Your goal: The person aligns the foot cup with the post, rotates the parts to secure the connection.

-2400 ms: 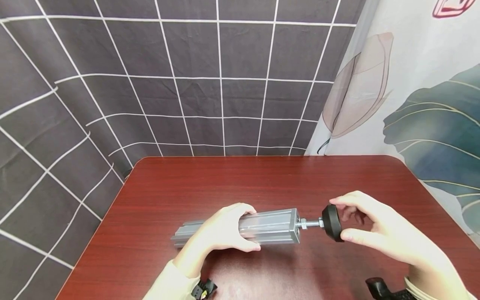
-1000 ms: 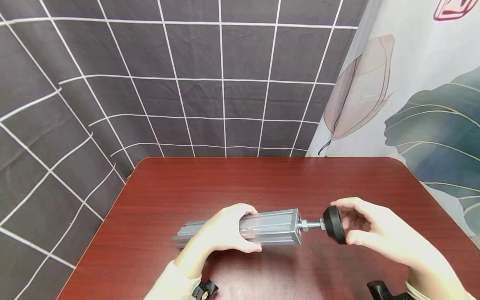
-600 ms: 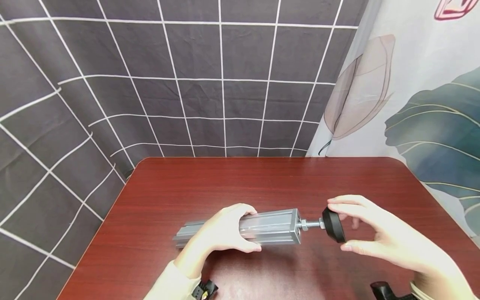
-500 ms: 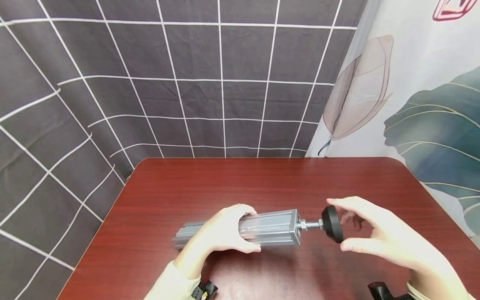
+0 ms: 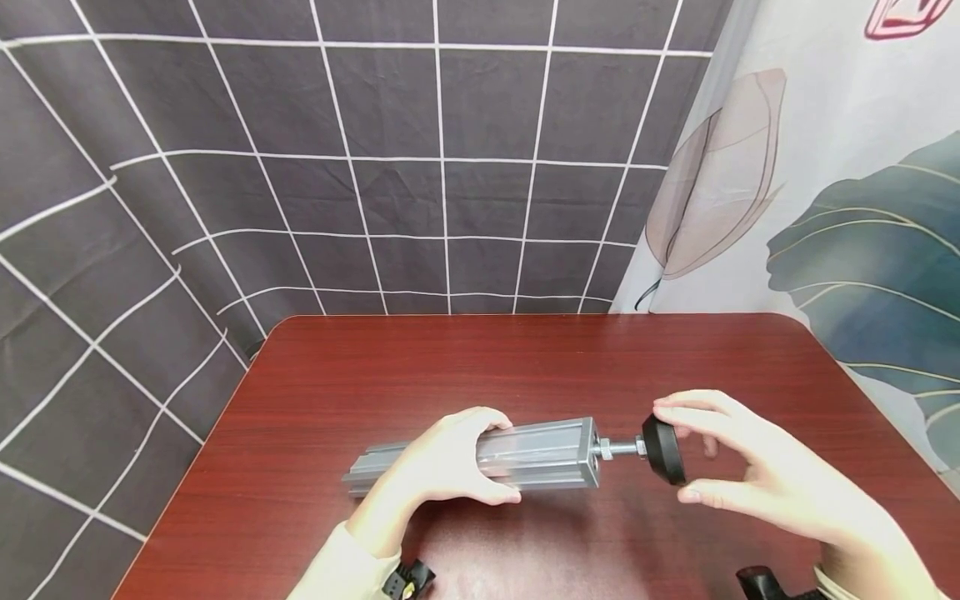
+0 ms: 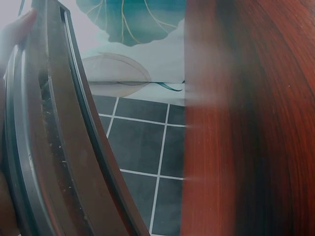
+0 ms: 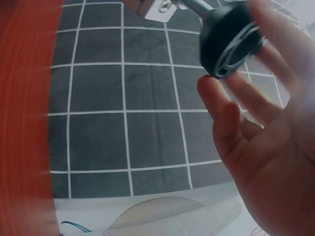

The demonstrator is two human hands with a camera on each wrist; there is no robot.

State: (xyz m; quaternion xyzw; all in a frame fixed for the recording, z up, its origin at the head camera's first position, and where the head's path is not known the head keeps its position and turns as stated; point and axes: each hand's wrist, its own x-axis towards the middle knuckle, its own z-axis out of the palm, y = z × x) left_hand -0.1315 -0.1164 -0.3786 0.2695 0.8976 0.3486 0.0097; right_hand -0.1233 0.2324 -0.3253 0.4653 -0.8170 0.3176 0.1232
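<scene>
In the head view my left hand (image 5: 450, 458) grips a grey aluminium extrusion profile (image 5: 540, 454) from above, fingers on the far side and thumb on the near side. The left wrist view shows the grooved side of the profile (image 6: 74, 128) close up. A levelling foot (image 5: 663, 450) with a black base, threaded stud and nuts projects from the profile's right end. My right hand (image 5: 780, 475) holds the black base by its rim between fingertips and thumb. In the right wrist view the underside of the levelling foot (image 7: 229, 42) faces the palm, with curled fingers beside it.
A reddish-brown wooden table (image 5: 450, 358) lies under the work. Behind it hangs a dark grey curtain (image 5: 480, 200) with a white grid, and a white leaf-patterned curtain (image 5: 810, 208) is at the right. Dark wrist gear (image 5: 408, 579) sits below the left sleeve.
My right fingers have curled and spread again around the levelling foot's rim, shifting their hold. My left hand and the profile stay nearly in place.
</scene>
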